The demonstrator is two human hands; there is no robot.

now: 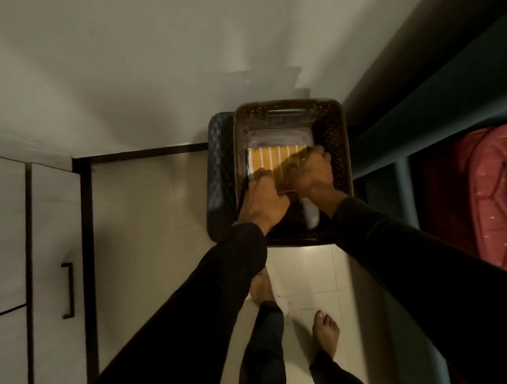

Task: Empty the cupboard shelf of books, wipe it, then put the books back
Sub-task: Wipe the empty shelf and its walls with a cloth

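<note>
A: Books (277,161) down in the brown basket (335,140) on the floor, orange striped cover on top. We've got both hands in there.

B: Left hand (262,203) and right hand (311,174), fingers curled round that top book.

A: Loading or lifting out? We can't tell. Shelf (439,81) looks dark; wiping unconfirmed.

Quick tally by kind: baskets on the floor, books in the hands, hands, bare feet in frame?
Baskets: 2, a brown basket and a dark basket beside it
Books gripped: 1, an orange striped book; something white lies under it, too unclear to count
Hands: 2, left hand and right hand, both on the book
Bare feet: 2
Total: 7
</note>
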